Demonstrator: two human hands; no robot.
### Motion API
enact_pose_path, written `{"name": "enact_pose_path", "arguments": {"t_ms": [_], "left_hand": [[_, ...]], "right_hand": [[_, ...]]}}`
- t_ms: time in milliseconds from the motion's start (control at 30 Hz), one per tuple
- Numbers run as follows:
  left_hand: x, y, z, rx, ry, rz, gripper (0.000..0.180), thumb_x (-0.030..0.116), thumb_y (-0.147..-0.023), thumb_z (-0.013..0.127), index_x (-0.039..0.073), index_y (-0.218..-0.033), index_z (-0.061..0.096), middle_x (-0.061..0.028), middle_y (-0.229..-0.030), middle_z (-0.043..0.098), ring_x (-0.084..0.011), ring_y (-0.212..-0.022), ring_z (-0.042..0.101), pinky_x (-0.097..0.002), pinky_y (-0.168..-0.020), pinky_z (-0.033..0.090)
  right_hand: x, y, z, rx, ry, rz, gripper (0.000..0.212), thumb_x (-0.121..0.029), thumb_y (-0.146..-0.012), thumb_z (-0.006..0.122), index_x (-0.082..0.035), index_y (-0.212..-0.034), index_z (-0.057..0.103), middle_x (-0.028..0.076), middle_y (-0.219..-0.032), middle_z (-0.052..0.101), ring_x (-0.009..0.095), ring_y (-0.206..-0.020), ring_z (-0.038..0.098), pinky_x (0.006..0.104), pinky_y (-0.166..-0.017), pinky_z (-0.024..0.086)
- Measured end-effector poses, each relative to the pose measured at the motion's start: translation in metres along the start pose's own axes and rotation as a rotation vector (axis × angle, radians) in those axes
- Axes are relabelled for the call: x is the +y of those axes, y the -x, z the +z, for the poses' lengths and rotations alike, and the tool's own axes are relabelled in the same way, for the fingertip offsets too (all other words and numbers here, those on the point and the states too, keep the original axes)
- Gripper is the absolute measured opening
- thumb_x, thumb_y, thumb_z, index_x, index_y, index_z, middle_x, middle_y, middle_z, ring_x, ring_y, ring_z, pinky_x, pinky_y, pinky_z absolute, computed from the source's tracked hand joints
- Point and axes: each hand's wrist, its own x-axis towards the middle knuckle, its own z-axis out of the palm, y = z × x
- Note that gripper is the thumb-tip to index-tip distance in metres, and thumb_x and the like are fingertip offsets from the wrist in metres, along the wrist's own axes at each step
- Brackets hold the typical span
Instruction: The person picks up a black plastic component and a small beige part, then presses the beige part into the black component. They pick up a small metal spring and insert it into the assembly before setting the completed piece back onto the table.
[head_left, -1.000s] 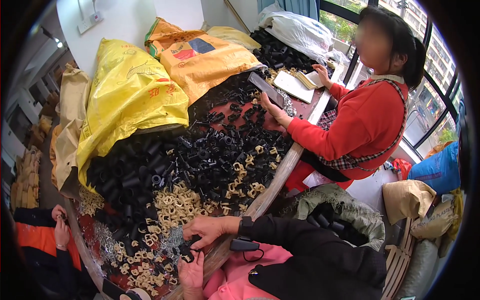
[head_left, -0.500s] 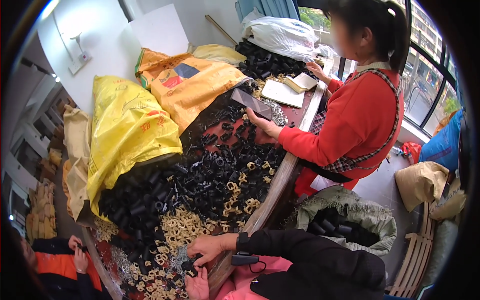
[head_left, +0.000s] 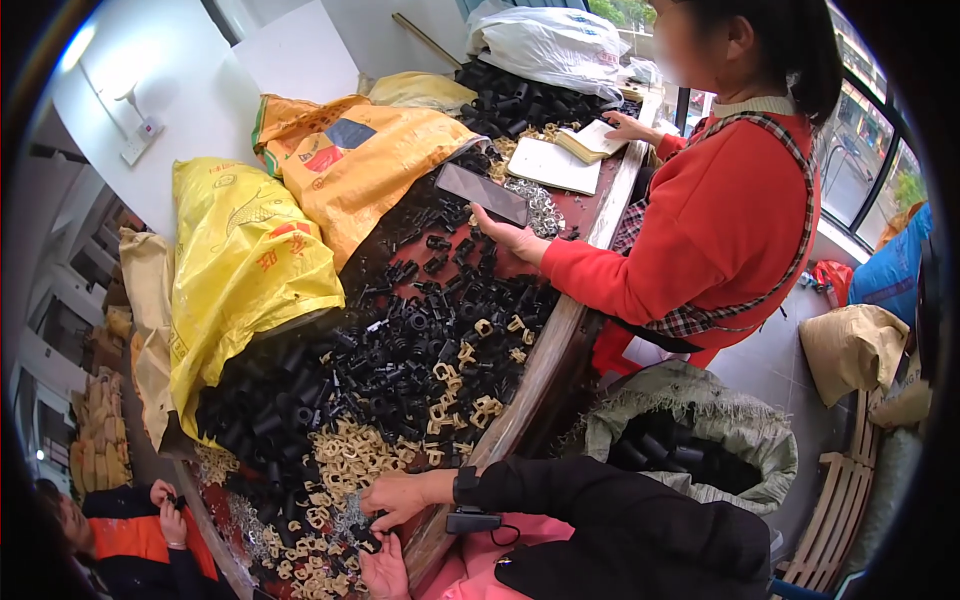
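Low in the picture, my right hand (head_left: 398, 497), with a dark band on the wrist, reaches over the table edge with its fingers bent down to a small black plastic part (head_left: 369, 538). Just below it my left hand (head_left: 384, 569) is turned palm up, its fingertips at the same part. Both hands seem closed on it; its exact shape is hidden by the fingers. Right beside them lie tan plastic clips (head_left: 350, 460) in a heap, small silvery metal pieces (head_left: 350, 518) and loose black plastic parts (head_left: 400, 345).
The wooden table edge (head_left: 530, 400) runs beside my arm. Across the table stand a yellow sack (head_left: 250, 250) and an orange sack (head_left: 370, 160). A person in red (head_left: 700, 230) holds a phone (head_left: 482, 193); another person (head_left: 140, 530) works opposite. An open sack (head_left: 740, 425) holds black tubes.
The view has shifted slightly. My hands stay together at the small black part, the right fingers bent over it. The person in red has moved a hand onto the notebook.
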Motion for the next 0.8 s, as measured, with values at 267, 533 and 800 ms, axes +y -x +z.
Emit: {"name": "enact_pose_path", "arguments": {"t_ms": [267,533,800], "left_hand": [[0.0015,0.0024,0.0099,0.017,-0.021,0.021,0.034,0.019,-0.085,0.047,-0.002,-0.111,0.043,-0.0124,-0.106,0.052,-0.0223,-0.102,0.047,-0.0380,-0.096,0.033],[0.0011,0.0021,0.0079,0.004,0.001,0.016,0.033,0.019,-0.085,0.048,-0.002,-0.111,0.044,-0.0125,-0.107,0.052,-0.0219,-0.103,0.047,-0.0373,-0.096,0.033],[0.0000,0.0023,0.0016,0.092,0.073,0.026,0.035,0.014,-0.080,0.053,0.001,-0.112,0.044,-0.0134,-0.106,0.051,-0.0241,-0.102,0.046,-0.0409,-0.095,0.034]], "right_hand": [[0.0036,-0.0015,0.0008,-0.039,0.027,0.002,0.028,-0.030,-0.069,0.057,-0.003,-0.073,0.050,0.012,-0.072,0.051,0.031,-0.067,0.053,0.0392,-0.054,0.041],[0.0025,-0.0017,0.0030,0.036,-0.010,0.009,0.029,-0.030,-0.064,0.059,-0.003,-0.067,0.050,0.012,-0.068,0.053,0.032,-0.067,0.054,0.0400,-0.054,0.041],[0.0012,-0.0013,0.0001,0.019,0.003,0.026,0.030,-0.031,-0.064,0.059,-0.003,-0.069,0.051,0.012,-0.071,0.054,0.031,-0.069,0.054,0.0394,-0.056,0.042]]}}
